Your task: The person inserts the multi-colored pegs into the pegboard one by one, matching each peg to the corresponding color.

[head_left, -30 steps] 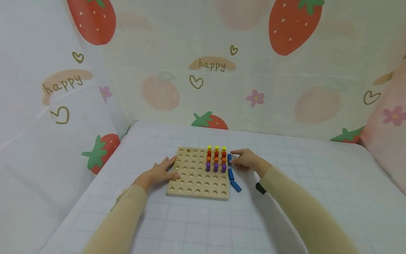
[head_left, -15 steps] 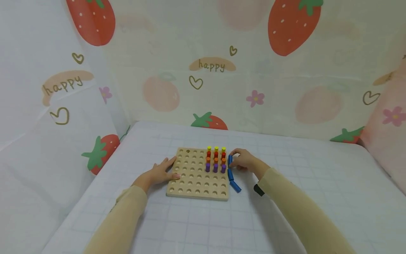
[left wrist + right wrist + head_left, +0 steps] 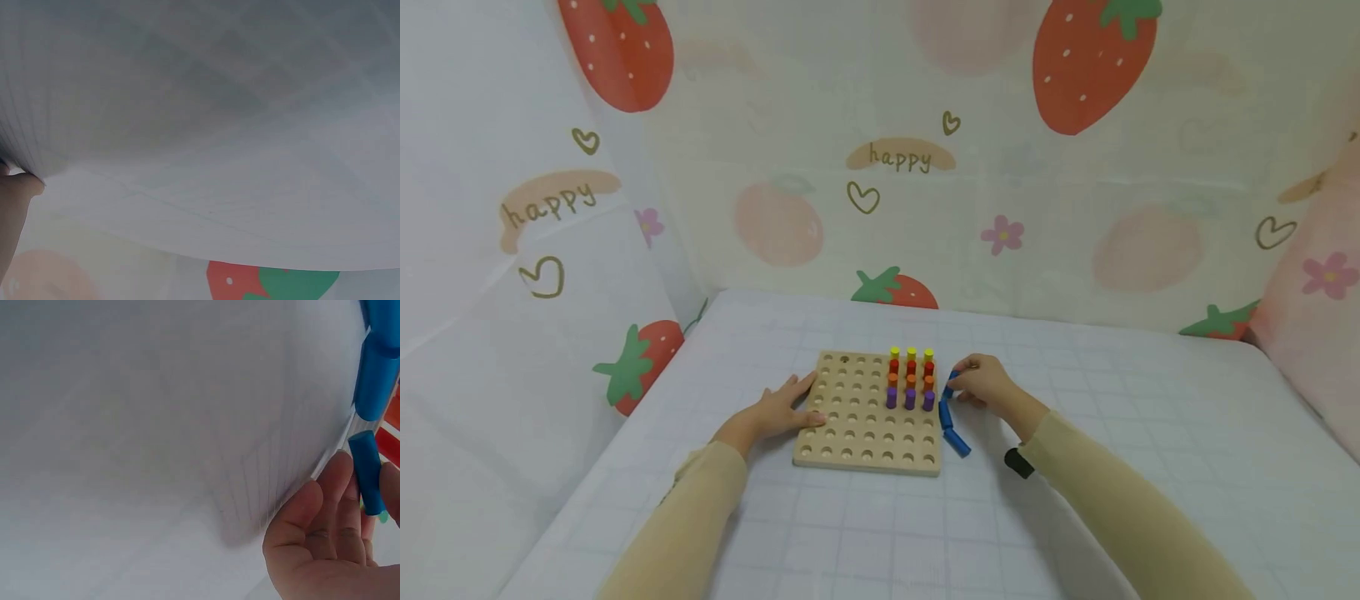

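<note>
A wooden pegboard (image 3: 850, 423) with rows of round holes lies on the table. Yellow, red, orange and purple pegs (image 3: 910, 398) stand in its far right holes, three of each colour. My left hand (image 3: 769, 412) rests on the board's left edge, fingers spread and thumb on top. Just right of the board, my right hand (image 3: 988, 383) pinches a blue peg (image 3: 367, 474) between thumb and fingers. Two more blue pegs (image 3: 957, 442) lie end to end along the board's right side. In the left wrist view only part of the left hand (image 3: 19, 200) shows.
A white grid-patterned cloth (image 3: 850, 533) covers the table. Behind it hangs a backdrop (image 3: 1037, 175) printed with strawberries, hearts and flowers. A small black object (image 3: 1018, 462) shows beneath the right wrist.
My right hand has closed its fingers on the farthest blue peg and drawn it slightly right, tilting it away from the board. The left hand stays in place.
</note>
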Available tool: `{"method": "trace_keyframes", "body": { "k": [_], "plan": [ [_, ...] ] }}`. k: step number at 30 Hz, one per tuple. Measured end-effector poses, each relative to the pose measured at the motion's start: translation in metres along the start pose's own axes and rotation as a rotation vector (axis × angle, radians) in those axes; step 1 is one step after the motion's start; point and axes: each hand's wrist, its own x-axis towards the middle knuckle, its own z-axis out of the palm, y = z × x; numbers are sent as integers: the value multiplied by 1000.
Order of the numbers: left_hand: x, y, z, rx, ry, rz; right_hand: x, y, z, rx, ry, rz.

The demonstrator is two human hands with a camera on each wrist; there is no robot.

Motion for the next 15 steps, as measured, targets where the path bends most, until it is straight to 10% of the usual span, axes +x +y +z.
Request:
{"method": "trace_keyframes", "body": {
  "k": [15],
  "plan": [
    [2, -1, 2, 3, 0, -7, -27, 1, -13, 2, -29, -81]
  ]
}}
